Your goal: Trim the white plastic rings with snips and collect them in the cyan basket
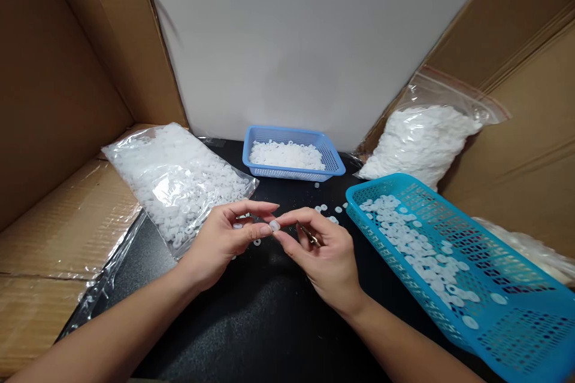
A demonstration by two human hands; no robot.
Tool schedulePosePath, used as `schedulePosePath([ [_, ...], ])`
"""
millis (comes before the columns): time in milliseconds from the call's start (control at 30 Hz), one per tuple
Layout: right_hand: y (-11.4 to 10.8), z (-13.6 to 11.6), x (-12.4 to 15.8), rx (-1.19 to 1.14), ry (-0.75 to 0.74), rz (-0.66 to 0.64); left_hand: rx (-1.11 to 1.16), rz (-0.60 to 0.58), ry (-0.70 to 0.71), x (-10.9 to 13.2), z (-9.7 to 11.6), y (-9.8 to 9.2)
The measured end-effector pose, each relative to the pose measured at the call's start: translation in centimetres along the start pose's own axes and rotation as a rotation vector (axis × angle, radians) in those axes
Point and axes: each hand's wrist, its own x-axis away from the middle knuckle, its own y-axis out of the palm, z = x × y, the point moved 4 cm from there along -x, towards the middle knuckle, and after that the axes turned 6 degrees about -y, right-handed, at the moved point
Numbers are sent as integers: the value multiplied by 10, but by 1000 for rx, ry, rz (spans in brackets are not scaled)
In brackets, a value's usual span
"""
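Note:
Between my two hands, at the fingertips, is a small white plastic piece (275, 225). My left hand (224, 233) pinches it with the thumb and forefinger. The thumb and forefinger of my right hand (326, 251) meet the same piece from the other side. A small shiny metal tool (309, 236) is tucked in the curled fingers of my right hand; most of it is hidden, so its kind does not show. Beneath and just behind my hands, several loose white rings (332, 219) lie on the black table (251, 323).
A blue basket (330, 158) with small white pieces stands at the back. On the right, a larger turquoise basket (516, 263) holds white discs. Bulging clear bags stand at left (179, 173) and back right (422, 137). Cardboard walls (81, 42) flank the table.

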Motion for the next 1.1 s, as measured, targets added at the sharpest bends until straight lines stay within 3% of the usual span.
schedulePosePath([
  [167,-2,-6,-3,66,-134,28,-95,7,40,0,1,0],
  [367,-3,5,-2,-25,-20,47,-116,8,147,3,10,3],
  [700,0,8,-3,-56,105,10,-57,25,165,7,15,6],
  [1000,0,5,-5,-6,27,-22,-65,-13,165,7,16,7],
  [1100,-1,6,-4,4,70,-10,-134,-55,159,7,15,8],
])
